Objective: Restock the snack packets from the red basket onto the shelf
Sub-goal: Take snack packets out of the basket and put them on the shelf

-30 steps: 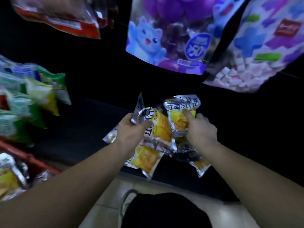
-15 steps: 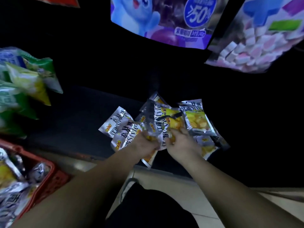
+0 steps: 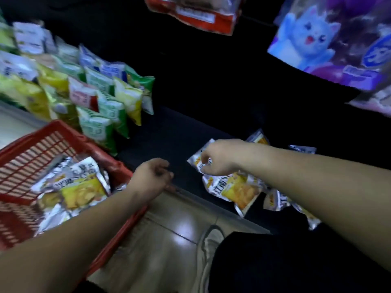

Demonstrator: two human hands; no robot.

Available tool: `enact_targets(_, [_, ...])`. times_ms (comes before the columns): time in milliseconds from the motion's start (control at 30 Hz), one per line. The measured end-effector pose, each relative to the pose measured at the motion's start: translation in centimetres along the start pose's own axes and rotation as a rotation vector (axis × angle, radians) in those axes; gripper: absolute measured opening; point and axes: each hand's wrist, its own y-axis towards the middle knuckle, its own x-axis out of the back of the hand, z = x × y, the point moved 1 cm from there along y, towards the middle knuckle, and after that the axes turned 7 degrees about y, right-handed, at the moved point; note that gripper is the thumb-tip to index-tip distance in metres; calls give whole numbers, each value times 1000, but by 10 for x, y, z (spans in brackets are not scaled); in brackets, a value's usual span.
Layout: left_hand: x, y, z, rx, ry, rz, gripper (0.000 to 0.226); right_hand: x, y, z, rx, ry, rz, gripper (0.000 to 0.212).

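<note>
The red basket (image 3: 63,129) stands at the lower left with several silver-and-yellow snack packets (image 3: 82,187) in it. More of the same packets (image 3: 239,189) lie in a loose pile on the dark bottom shelf (image 3: 173,140) at centre right. My right hand (image 3: 218,159) hovers over the pile's left end, fingers bent down and loosely apart, fingertips at a silver packet (image 3: 197,160); it lifts nothing. My left hand (image 3: 152,176) is curled with nothing in it, between the basket's right rim and the shelf's front edge.
Rows of green and yellow snack bags (image 3: 101,102) stand on the shelf to the left, behind the basket. A red bag (image 3: 196,13) and a purple bag with a blue cat (image 3: 313,39) hang above. My shoe (image 3: 209,240) is on the tiled floor below.
Both hands have let go of the packets, which now lie on the shelf. My left hand has drawn back toward the basket. The view has swung left, bringing the basket in.
</note>
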Motion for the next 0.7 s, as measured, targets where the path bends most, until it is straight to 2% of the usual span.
enact_targets(67, [22, -10, 25, 16, 14, -159, 19, 0, 29, 38, 49, -3, -19, 28])
enact_targets(100, [31, -17, 39, 35, 26, -230, 19, -8, 44, 60, 52, 88, -40, 27])
enact_targets(233, [68, -30, 104, 178, 197, -367, 23, -78, 77, 147, 112, 694, -205, 32])
enact_targets(300, [86, -29, 139, 345, 343, -302, 40, -112, 81, 176, 194, 712, -186, 29])
enact_targets(367, [97, -31, 171, 500, 503, -126, 70, -130, 87, 194, 268, 554, -112, 30])
enact_targets(433, [97, -39, 191, 517, 536, 49, 93, -133, 97, 207, 267, 465, 0, 31])
enact_targets(467, [96, -43, 196, 496, 548, 104, 96, -134, 105, 213, 242, 472, 51, 31])
enact_targets(533, [94, -45, 202, 415, 563, 77, 83, -138, 127, 223, 172, 485, 136, 36])
enact_targets(600, [105, -41, 199, 394, 513, -76, 56, -147, 151, 231, 108, 518, 177, 44])
enact_targets(667, [124, -33, 200, 445, 476, -247, 48, -153, 171, 241, 69, 622, 176, 52])
enact_targets(700, [134, -28, 206, 486, 476, -299, 51, -155, 180, 245, 51, 706, 167, 61])
